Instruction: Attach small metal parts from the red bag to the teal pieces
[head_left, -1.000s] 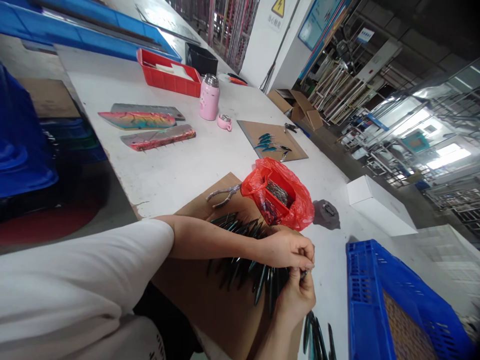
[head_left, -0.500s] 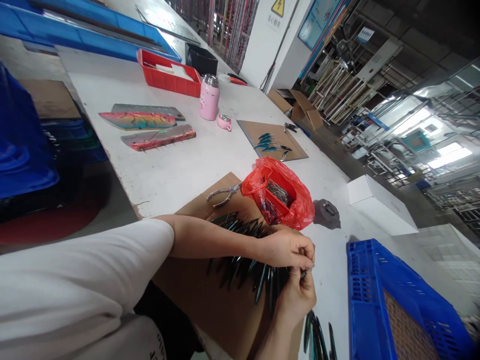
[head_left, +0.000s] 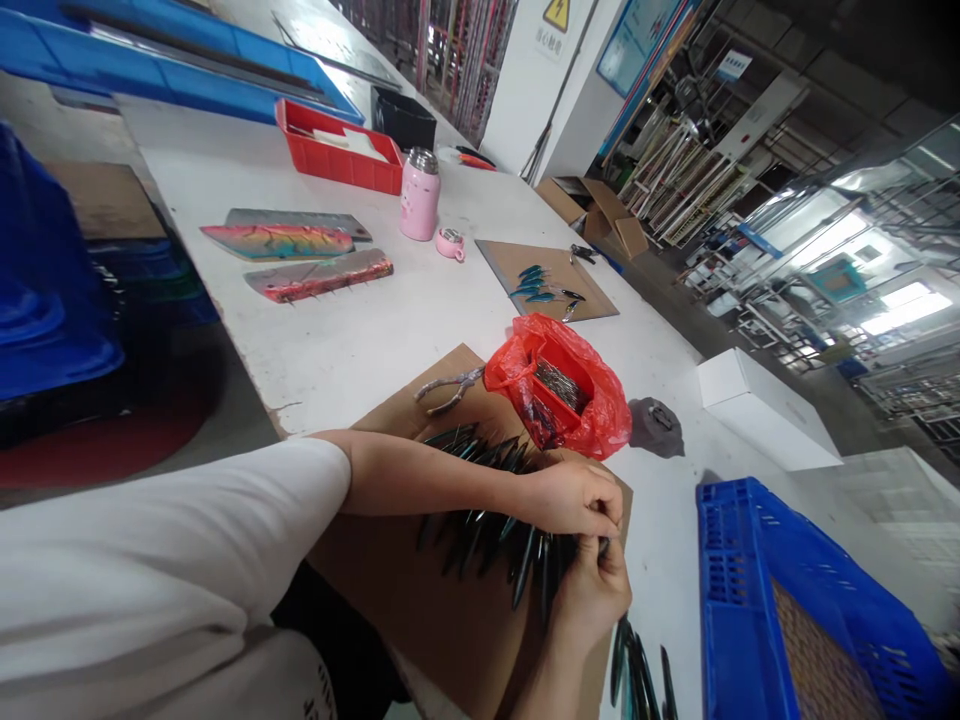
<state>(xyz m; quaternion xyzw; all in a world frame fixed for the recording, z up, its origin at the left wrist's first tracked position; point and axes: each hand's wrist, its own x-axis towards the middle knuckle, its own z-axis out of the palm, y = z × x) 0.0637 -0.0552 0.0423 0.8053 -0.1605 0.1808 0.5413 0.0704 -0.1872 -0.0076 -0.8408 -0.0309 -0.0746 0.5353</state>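
My left hand [head_left: 574,499] reaches across from the upper left, its thumb and fingers pinched together. Touching it from below is my right hand [head_left: 594,592], also closed. Between the fingertips shows the small dark end of a fishing lure [head_left: 604,546]; the rest of it is hidden by my hands. Several slender, dark glossy lures [head_left: 525,565] lie under and beside my left forearm on a brown cardboard sheet [head_left: 450,640]. Just beyond my hands, a red plastic bag [head_left: 607,410] surrounds a red box holding many thin metal pieces [head_left: 559,383]. Pliers [head_left: 450,388] lie beside the bag.
More dark lures [head_left: 637,670] lie right of my right wrist. A blue crate [head_left: 724,590] and white box [head_left: 765,410] stand at the right. Further back are a pink bottle [head_left: 420,197], a red tray [head_left: 337,165], big painted lures [head_left: 322,277] and small teal lures [head_left: 532,285] on cardboard.
Both hands have stayed together at nearly the same spot. My left fingers have shifted slightly left and the dark end between them shows less clearly.
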